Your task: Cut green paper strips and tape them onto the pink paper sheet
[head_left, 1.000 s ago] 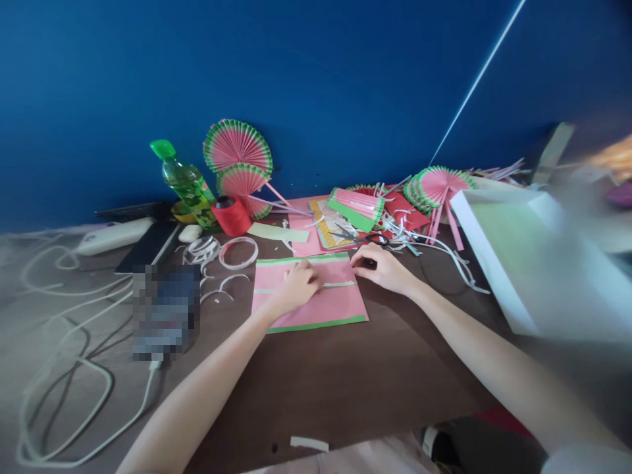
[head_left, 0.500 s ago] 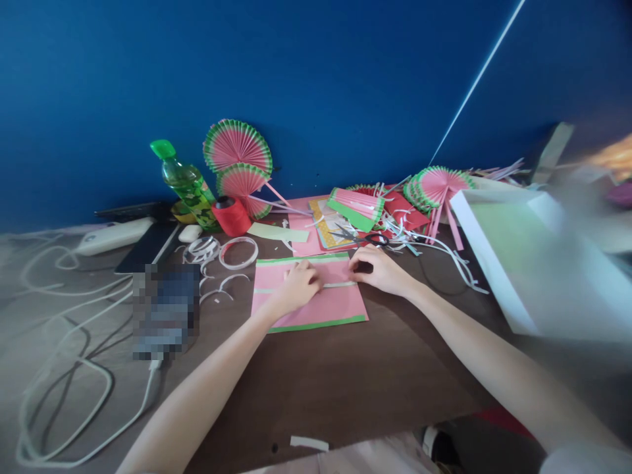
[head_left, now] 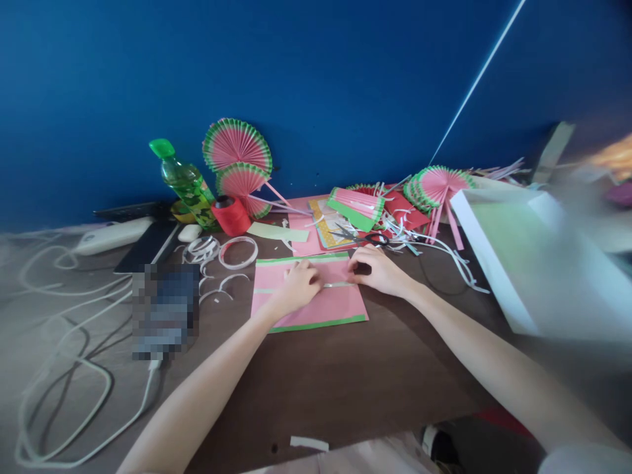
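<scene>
A pink paper sheet [head_left: 340, 304] with green bands along its far and near edges lies flat on the table. Across its middle runs a thin pale strip of tape [head_left: 338, 285], with a small shiny spot. My left hand [head_left: 302, 286] rests on the sheet over this strip, its fingers curled and bent down; what is under the fingertips is hidden. At the sheet's right edge, my right hand [head_left: 378, 268] has thumb and forefinger pinched together at the right end of the strip, leaving a round gap behind the fingertips.
Scissors [head_left: 358, 237] lie beyond the sheet, beside paper scraps and a folded pink-green paper [head_left: 358, 207]. Tape rolls [head_left: 238, 253], red thread spool [head_left: 232, 216], green bottle [head_left: 185, 184] and phone [head_left: 168, 313] with cable stand left. White box [head_left: 481, 263] is right; pleated fans [head_left: 237, 148] lean behind.
Both hands stay almost in the same place. The strip between them now shows a small bright glint near my left fingertips.
</scene>
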Demonstrator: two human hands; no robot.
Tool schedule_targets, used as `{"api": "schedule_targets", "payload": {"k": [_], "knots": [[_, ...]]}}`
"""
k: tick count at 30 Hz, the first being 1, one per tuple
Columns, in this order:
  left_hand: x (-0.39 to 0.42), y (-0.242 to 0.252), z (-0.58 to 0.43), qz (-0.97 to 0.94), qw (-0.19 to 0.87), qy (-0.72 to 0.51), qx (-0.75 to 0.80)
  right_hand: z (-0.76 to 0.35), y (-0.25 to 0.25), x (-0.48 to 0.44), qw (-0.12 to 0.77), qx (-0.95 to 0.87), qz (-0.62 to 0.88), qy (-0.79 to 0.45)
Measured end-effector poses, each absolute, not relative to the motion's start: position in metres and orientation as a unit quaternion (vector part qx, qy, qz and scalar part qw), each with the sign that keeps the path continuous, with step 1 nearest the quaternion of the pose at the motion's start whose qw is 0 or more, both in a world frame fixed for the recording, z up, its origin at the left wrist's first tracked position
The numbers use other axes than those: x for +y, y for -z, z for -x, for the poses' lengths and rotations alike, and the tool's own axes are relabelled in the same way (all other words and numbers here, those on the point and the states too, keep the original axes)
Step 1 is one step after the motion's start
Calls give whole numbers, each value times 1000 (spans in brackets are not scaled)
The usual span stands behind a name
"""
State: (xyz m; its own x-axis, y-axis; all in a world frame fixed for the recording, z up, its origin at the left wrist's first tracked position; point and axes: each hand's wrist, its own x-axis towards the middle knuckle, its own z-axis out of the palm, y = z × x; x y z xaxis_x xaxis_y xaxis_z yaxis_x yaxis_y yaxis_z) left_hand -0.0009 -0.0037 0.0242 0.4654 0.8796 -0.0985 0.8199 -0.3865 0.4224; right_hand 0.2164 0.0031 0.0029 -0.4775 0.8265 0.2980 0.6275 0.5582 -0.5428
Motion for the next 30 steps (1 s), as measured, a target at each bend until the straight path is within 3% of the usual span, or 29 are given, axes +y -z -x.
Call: {"api": "schedule_targets", "payload": {"k": [30], "knots": [[-6, -22, -1, -814, 222, -111, 526, -216, -5, 3, 253, -845, 431, -190]]}}
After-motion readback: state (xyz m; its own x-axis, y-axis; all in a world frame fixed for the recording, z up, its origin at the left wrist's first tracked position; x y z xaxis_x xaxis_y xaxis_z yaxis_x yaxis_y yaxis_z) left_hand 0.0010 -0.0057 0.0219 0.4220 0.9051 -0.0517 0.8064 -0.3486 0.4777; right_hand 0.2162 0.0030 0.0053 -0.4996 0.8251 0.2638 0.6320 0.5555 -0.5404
